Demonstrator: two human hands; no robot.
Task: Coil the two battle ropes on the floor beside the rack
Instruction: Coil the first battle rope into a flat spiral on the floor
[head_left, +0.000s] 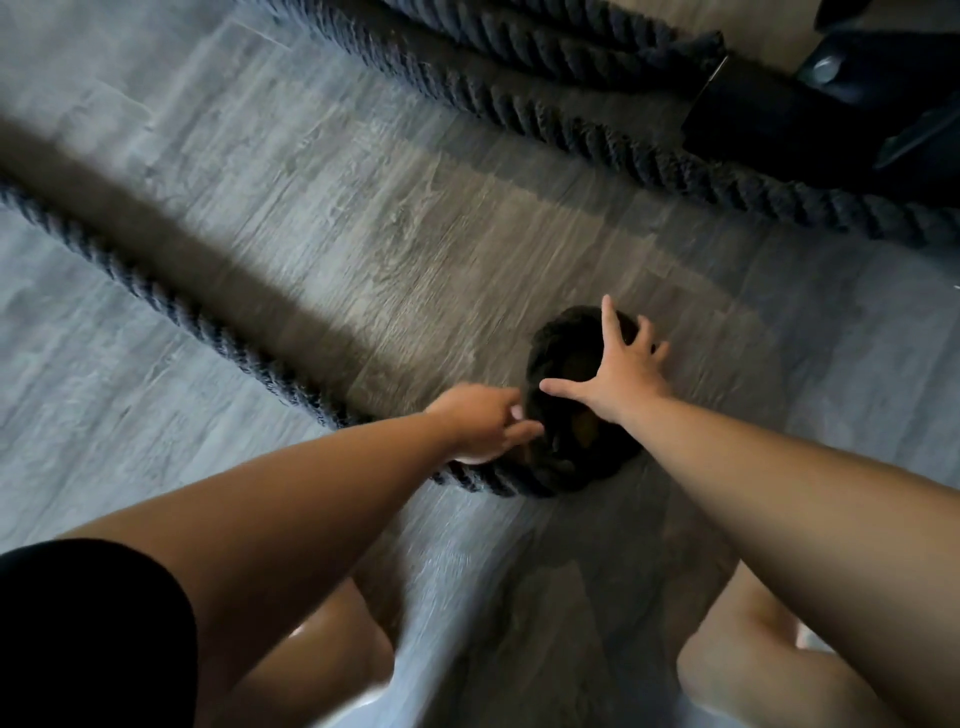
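Note:
A thick dark battle rope (171, 306) runs across the grey floor from the left edge to a small tight coil (566, 452) in front of me. My left hand (483, 423) rests on the rope where it meets the coil's left side, its fingers curled on it. Over the coil's top is my right hand (621, 371), fingers spread wide and palm pressing down. The second battle rope (618, 140) lies along the far side, running from the top middle to the right edge.
The black base of the rack (810, 119) stands at the top right, with more rope (545, 41) bunched beside it. My bare knees show at the bottom of the view. Grey wood-look floor (363, 208) lies between the two ropes.

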